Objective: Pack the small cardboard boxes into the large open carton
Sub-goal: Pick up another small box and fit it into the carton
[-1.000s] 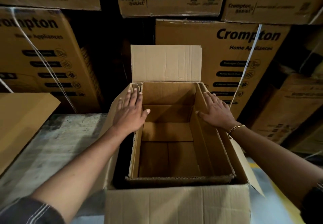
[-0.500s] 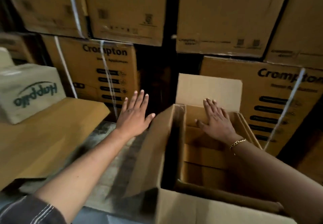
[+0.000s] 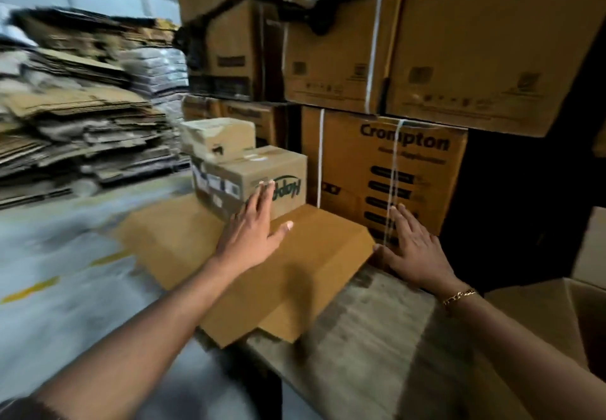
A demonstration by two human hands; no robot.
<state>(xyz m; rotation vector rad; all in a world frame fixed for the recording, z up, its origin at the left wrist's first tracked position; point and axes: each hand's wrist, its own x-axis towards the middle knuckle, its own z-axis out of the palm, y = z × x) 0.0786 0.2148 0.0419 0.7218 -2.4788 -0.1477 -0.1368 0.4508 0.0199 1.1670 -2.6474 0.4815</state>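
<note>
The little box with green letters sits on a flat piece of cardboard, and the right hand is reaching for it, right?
Not quite. The left hand reaches for the little box with green letters; the right hand is spread open by the big Crompton carton. The box does sit on the flat piece of cardboard, as the head view shows.

Centre, small box [image 3: 262, 180]: matt brown cardboard, paper labels. Below it, flat sheet [image 3: 203, 242]: smooth matt cardboard. Lower-right tabletop [image 3: 377, 321]: worn, rough, streaked. Upper-right straps [image 3: 373, 42]: white plastic. Right, bracelet [image 3: 459, 295]: shiny gold-coloured metal.
</note>
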